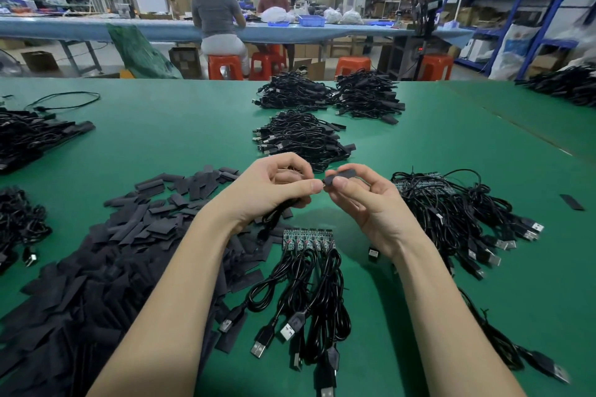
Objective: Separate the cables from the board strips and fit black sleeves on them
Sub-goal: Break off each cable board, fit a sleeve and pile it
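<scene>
The right hand pinches a black sleeve between thumb and forefinger, raised over the green desk. At its nine o'clock, almost touching, the left hand curls round a cable that hangs below the palm. At six o'clock of both hands lies a board strip with cables attached; loose sleeves pile at eight o'clock.

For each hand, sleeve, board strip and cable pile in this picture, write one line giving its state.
left hand: grips a cable
right hand: pinches a black sleeve
board strip: flat on table, cables attached
loose sleeves: heaped, unfitted
sleeved cables: piled
</scene>
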Action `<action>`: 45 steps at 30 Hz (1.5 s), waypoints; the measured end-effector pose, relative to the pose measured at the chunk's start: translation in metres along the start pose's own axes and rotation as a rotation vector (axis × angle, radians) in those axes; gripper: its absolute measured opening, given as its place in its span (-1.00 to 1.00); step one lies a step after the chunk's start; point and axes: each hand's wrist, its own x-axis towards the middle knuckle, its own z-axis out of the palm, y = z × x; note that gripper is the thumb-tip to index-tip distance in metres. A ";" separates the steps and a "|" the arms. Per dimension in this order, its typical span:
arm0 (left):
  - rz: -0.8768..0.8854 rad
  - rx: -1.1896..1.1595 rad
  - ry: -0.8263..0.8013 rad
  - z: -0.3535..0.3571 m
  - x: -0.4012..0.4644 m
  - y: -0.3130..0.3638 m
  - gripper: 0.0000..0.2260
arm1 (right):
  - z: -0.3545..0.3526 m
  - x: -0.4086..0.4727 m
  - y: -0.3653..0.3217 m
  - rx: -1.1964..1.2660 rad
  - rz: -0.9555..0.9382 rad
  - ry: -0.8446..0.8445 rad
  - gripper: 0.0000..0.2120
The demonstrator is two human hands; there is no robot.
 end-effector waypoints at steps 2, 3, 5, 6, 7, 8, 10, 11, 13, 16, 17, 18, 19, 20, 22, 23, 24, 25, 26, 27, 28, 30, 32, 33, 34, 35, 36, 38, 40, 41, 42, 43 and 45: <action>0.037 0.029 0.020 0.003 0.002 -0.001 -0.90 | -0.005 0.001 -0.001 0.015 0.001 0.061 -0.83; 0.052 0.052 0.025 0.004 0.004 -0.002 -0.90 | -0.007 0.001 -0.001 0.021 0.005 0.078 -0.82; 0.077 0.096 0.062 0.007 0.005 -0.004 -0.89 | -0.008 0.002 -0.001 0.037 0.016 0.106 -0.79; 0.092 0.108 0.091 0.007 0.006 -0.005 -0.90 | -0.007 0.002 0.000 0.046 0.021 0.123 -0.77; 0.110 0.113 0.116 0.007 0.006 -0.006 -0.91 | -0.007 0.003 0.000 0.057 0.025 0.139 -0.76; 0.127 0.115 0.132 0.007 0.007 -0.007 -0.91 | -0.007 0.003 0.000 0.072 0.030 0.150 -0.75; 0.147 0.119 0.134 0.007 0.007 -0.008 -0.89 | -0.007 0.003 0.000 0.107 0.042 0.164 -0.78; 0.152 0.124 0.127 0.008 0.007 -0.009 -0.88 | -0.008 0.003 0.000 0.125 0.047 0.171 -0.79; 0.165 0.144 0.117 0.009 0.008 -0.010 -0.88 | -0.008 0.003 0.000 0.147 0.057 0.178 -0.80; 0.182 0.159 0.106 0.009 0.007 -0.010 -0.89 | -0.007 0.003 0.000 0.145 0.067 0.162 -0.79; 0.186 0.161 0.104 0.009 0.007 -0.010 -0.89 | -0.007 0.002 -0.001 0.142 0.070 0.156 -0.77; 0.188 0.163 0.101 0.009 0.007 -0.009 -0.89 | -0.006 0.003 -0.001 0.141 0.073 0.153 -0.76; 0.191 0.165 0.098 0.009 0.007 -0.009 -0.89 | -0.006 0.002 -0.001 0.141 0.074 0.153 -0.76; 0.194 0.168 0.093 0.010 0.007 -0.008 -0.90 | -0.006 0.002 -0.001 0.140 0.074 0.152 -0.76; 0.200 0.173 0.079 0.010 0.007 -0.008 -0.90 | -0.005 0.002 -0.001 0.140 0.076 0.148 -0.76; 0.202 0.176 0.072 0.010 0.006 -0.007 -0.91 | -0.006 0.002 -0.002 0.141 0.079 0.144 -0.76; 0.205 0.181 0.067 0.010 0.006 -0.007 -0.91 | -0.006 0.002 -0.002 0.140 0.083 0.138 -0.76; 0.210 0.186 0.065 0.010 0.006 -0.007 -0.91 | -0.006 0.001 -0.003 0.136 0.086 0.129 -0.76; 0.215 0.189 0.068 0.009 0.006 -0.007 -0.90 | -0.006 0.001 -0.004 0.128 0.088 0.119 -0.76; 0.218 0.185 0.073 0.009 0.006 -0.007 -0.90 | -0.006 0.001 -0.004 0.118 0.088 0.107 -0.76; 0.218 0.179 0.079 0.010 0.006 -0.007 -0.90 | -0.007 0.001 -0.005 0.112 0.089 0.098 -0.76; 0.214 0.186 0.077 0.011 0.006 -0.007 -0.88 | -0.009 0.000 -0.006 0.107 0.089 0.083 -0.75; 0.215 0.202 0.073 0.012 0.006 -0.007 -0.88 | -0.010 0.000 -0.006 0.117 0.091 0.081 -0.75; 0.218 0.207 0.078 0.013 0.006 -0.007 -0.88 | -0.010 0.000 -0.005 0.129 0.093 0.084 -0.78; 0.223 0.210 0.084 0.014 0.006 -0.007 -0.89 | -0.010 0.001 -0.004 0.148 0.096 0.091 -0.81; 0.228 0.214 0.089 0.015 0.006 -0.006 -0.90 | -0.009 0.001 -0.003 0.172 0.100 0.100 -0.84; 0.232 0.222 0.093 0.016 0.006 -0.006 -0.89 | -0.009 0.002 -0.001 0.189 0.104 0.108 -0.85; 0.236 0.241 0.098 0.017 0.005 -0.005 -0.88 | -0.009 0.003 0.000 0.196 0.108 0.117 -0.84; 0.239 0.272 0.095 0.017 0.004 -0.004 -0.91 | -0.009 0.003 0.001 0.186 0.110 0.117 -0.80; 0.242 0.287 0.089 0.017 0.004 -0.003 -0.92 | -0.009 0.002 0.001 0.180 0.111 0.115 -0.79; 0.245 0.297 0.083 0.017 0.004 -0.003 -0.94 | -0.010 0.002 0.000 0.174 0.112 0.111 -0.78; 0.246 0.303 0.078 0.017 0.004 -0.002 -0.95 | -0.010 0.001 0.000 0.168 0.112 0.106 -0.77; 0.246 0.315 0.067 0.016 0.005 -0.002 -0.96 | -0.010 0.001 0.001 0.150 0.116 0.092 -0.76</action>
